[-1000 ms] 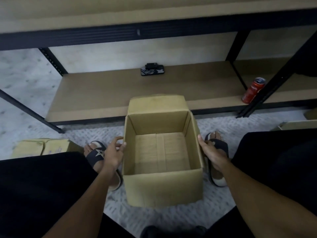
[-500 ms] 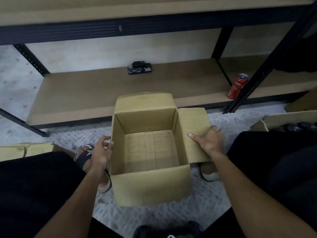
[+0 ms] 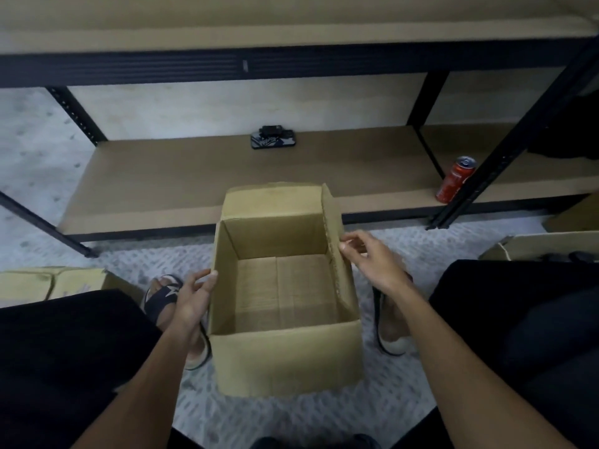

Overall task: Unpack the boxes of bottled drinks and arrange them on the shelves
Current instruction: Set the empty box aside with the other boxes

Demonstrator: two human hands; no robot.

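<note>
The open, boxy corrugated-cardboard box [image 3: 285, 358] is sitting on the tread-patterned floor [image 3: 291, 413], just before the bottom shelf's [image 3: 194, 176] front edge. My left hand [image 3: 194, 299] is gripping its left wall, and my right hand [image 3: 372, 257] is pinching the upright right flap [image 3: 334, 234]. A red cylindrical can [image 3: 455, 179] is standing near the shelf's right end.

Light: dim, flat, cool. Shadow: soft beneath upper tan-board shelf [image 3: 291, 30]. Focus: soft; grey patterned floor [image 3: 291, 413] smeared. Edges: black metal upright [image 3: 530, 124] bowed.
</note>
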